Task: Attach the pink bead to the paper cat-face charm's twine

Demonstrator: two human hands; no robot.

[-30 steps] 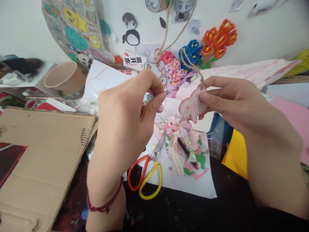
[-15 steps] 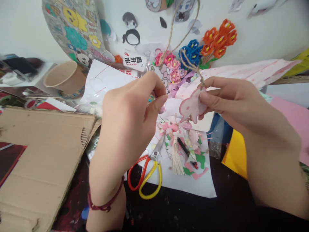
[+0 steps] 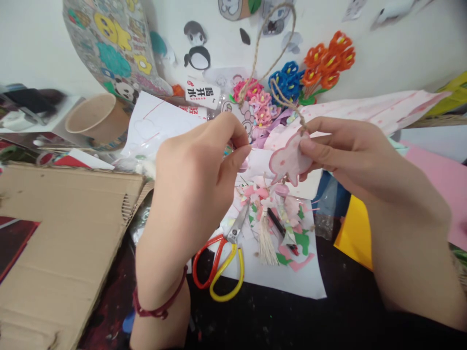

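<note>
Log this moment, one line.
left hand: pinched, contents unclear | right hand: holding pink-edged cutout | scissors: blades over white paper

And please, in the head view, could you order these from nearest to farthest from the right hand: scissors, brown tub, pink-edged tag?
1. Pink-edged tag, held in the right hand.
2. Scissors, lower, to the hand's left.
3. Brown tub, at the far left.

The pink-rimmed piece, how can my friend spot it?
Over the black table, find the right hand. It pinches the pale piece. Unlike the paper scraps below, the piece has a pink rim and twine at its top.
</note>
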